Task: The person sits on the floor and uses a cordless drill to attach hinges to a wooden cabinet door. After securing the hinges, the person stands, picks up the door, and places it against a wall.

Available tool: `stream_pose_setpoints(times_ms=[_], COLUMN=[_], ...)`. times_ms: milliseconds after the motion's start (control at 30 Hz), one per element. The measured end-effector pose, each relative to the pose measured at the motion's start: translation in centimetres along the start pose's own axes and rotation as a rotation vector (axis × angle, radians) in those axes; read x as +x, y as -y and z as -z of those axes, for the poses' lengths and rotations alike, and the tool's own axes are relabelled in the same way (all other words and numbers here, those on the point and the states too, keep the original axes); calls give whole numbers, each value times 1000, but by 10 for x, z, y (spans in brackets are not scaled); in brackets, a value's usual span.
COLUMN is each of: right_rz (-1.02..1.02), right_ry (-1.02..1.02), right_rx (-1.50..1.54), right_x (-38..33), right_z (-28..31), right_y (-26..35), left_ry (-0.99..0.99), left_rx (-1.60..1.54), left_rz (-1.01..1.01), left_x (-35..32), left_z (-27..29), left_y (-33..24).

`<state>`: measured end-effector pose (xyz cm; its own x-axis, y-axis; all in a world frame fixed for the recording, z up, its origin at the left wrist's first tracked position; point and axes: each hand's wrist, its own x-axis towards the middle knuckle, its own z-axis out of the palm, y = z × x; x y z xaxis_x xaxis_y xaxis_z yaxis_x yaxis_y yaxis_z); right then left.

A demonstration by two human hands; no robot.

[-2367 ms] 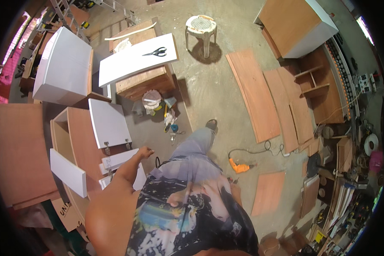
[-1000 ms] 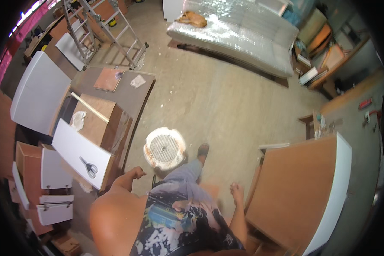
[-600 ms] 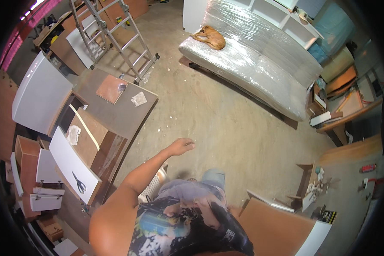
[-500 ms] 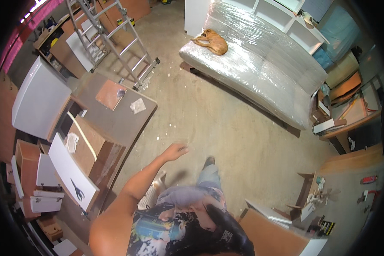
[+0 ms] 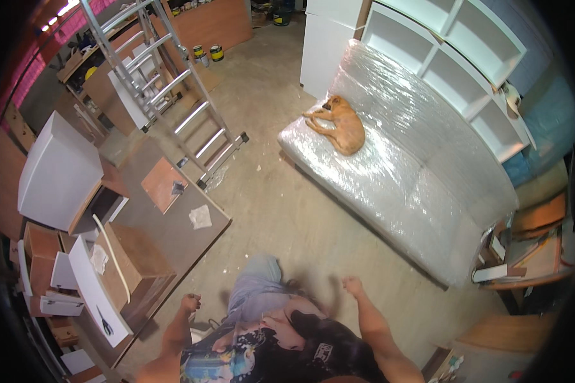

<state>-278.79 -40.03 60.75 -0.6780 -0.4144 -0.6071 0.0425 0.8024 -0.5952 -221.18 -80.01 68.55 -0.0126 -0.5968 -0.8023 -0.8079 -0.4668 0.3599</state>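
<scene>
Both grips empty: left hand (image 5: 190, 302) loosely curled beside the edge of the brown counter (image 5: 172, 236), touching nothing; right hand (image 5: 352, 285) half open over the bare concrete floor (image 5: 281, 210). Nearest to the left hand, on the counter: a wooden box (image 5: 137, 258), a white panel (image 5: 94, 290) with black scissors (image 5: 105, 327) on it, a crumpled white cloth (image 5: 200, 217) and a small brown board (image 5: 163, 185). All of it untouched, so no handling begun, as far as visible. Beyond: aluminium ladder (image 5: 172, 96), plastic-wrapped sofa (image 5: 415, 172) with an orange dog (image 5: 338, 127) asleep, white shelves (image 5: 466, 57).
</scene>
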Motion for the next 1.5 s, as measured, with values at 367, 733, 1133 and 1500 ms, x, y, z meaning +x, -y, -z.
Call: stream_pose_setpoints(times_ms=[367,733,1133,1500], right_rz=[222,205,208,131], right_ry=[119,472,270,-8], right_rx=[-158,-563,137,133], right_x=[334,487,873,1178], right_z=[72,37,55,94], right_y=[335,471,980,1214], left_ry=[270,14,159,95], left_rx=[110,-45,182,101], left_rz=[-151,-656,-109,-141], left_x=[226,448,622,926], left_z=[-9,79,211,327], left_y=[-321,-876,-1089,-1460])
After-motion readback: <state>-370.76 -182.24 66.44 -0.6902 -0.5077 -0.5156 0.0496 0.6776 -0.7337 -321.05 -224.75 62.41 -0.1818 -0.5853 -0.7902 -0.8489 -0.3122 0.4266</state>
